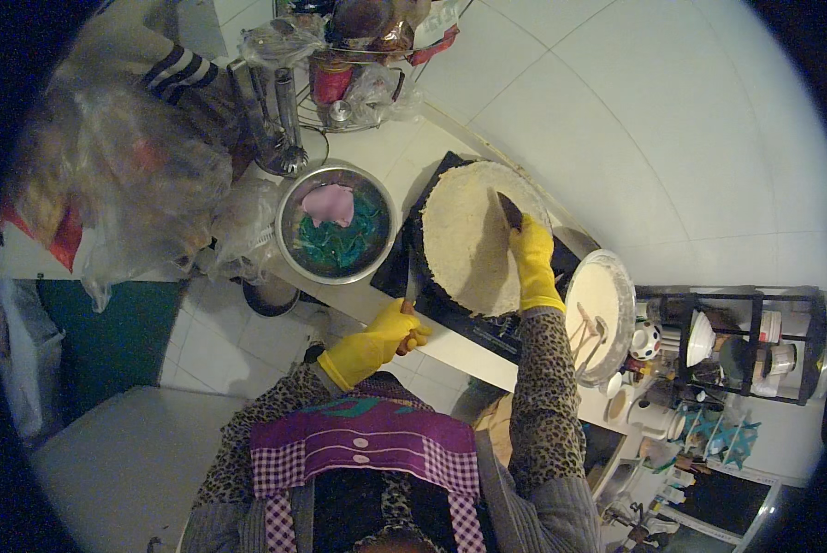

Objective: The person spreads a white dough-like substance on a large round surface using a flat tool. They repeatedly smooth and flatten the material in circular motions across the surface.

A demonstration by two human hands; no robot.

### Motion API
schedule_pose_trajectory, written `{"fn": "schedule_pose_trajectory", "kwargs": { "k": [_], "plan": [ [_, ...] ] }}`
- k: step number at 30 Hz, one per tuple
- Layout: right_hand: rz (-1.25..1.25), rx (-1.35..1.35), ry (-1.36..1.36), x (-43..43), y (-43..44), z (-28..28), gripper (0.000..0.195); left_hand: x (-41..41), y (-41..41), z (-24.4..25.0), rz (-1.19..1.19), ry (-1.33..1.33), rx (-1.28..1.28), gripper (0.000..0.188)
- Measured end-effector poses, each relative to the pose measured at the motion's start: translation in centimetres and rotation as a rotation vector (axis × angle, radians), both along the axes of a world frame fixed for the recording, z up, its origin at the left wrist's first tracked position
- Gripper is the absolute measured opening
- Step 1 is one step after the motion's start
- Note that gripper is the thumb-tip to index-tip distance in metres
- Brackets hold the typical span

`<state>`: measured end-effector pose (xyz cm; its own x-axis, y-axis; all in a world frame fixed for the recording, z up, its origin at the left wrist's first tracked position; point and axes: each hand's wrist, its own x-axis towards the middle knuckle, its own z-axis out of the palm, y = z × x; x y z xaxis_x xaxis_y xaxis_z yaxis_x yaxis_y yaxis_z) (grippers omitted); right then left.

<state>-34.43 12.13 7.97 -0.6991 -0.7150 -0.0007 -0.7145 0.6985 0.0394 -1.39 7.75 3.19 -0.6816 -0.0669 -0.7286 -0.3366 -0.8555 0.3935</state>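
My right hand (532, 256), in a yellow rubber glove, grips a dark, pointed scraper (509, 209) against a thin, pale flatbread (465, 228). The flatbread covers a large round griddle, with dark, ragged crumbs around its edge. Nearer my body, my left hand (389, 332), also gloved in yellow, is closed around the brown handle (406, 309) of a tool. A narrow blade (412, 280) seems to rise from that handle towards the griddle. Beneath the griddle lies a black cooktop (469, 332). To its right stands a basin of pale batter (600, 276) with a ladle (597, 330) and a wooden tool in it.
Left of the griddle is a steel bowl (285, 238) holding a pink cloth (329, 204) and green mesh (341, 242). Plastic bags (151, 173), a utensil holder (265, 117) and a wire rack (365, 52) stand beyond. At right is a black dish rack (752, 345); a tiled wall (635, 138) bounds the counter.
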Motion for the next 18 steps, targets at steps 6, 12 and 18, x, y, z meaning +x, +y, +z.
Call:
{"fn": "schedule_pose_trajectory", "kwargs": {
  "k": [6, 12, 18],
  "plan": [
    [0.102, 0.112, 0.016, 3.4, -0.7, -1.8, 0.03, -0.6, 0.3, 0.2, 0.025, 0.023, 0.001, 0.032],
    [0.108, 0.256, -0.113, 7.8, 1.9, -2.3, 0.024, -2.2, 0.1, 0.1, -0.051, -0.019, -0.126, 0.021],
    [0.278, 0.144, -0.155, 5.9, 5.0, 0.4, 0.028, -1.6, -0.2, -0.5, -0.038, -0.005, -0.022, 0.039]
  ]
}}
